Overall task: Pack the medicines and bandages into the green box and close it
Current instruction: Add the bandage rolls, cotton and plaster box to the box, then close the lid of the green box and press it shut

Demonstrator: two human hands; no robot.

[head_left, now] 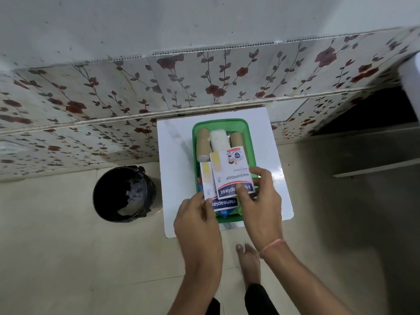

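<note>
The green box stands open on a small white table. Inside at the far end lie two tan bandage rolls and a white gauze roll. Two white Hansaplast plaster packs lie over the near half of the box. My left hand grips the lower left pack at its near edge. My right hand holds the upper pack by its right side. Blue packets show under the packs. No lid is in view.
A black waste bin with a liner stands on the floor left of the table. A floral tiled wall rises just behind the table. My bare foot stands on the tiled floor below the table. A dark opening lies at the right.
</note>
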